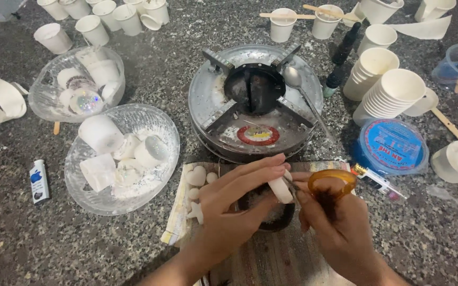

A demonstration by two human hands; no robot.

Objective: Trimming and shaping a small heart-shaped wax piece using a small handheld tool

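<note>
My left hand [234, 204] pinches a small white wax piece [281, 189] over a dark bowl [276, 220] near the bottom centre. My right hand [340, 228] grips orange-handled scissors [332, 182], their blades touching the white piece. Both hands work above a wooden board [271, 254]. Small white moulded shapes, one a heart [195, 176], lie on a paper at the board's left edge.
A round metal gas burner [255, 100] with a spoon [295, 79] stands just beyond the hands. Two clear glass bowls [155, 175] [46, 95] of white candles sit left. Stacked paper cups [393, 95], a blue lid [390, 145] and a lighter [39, 181] lie around on the granite top.
</note>
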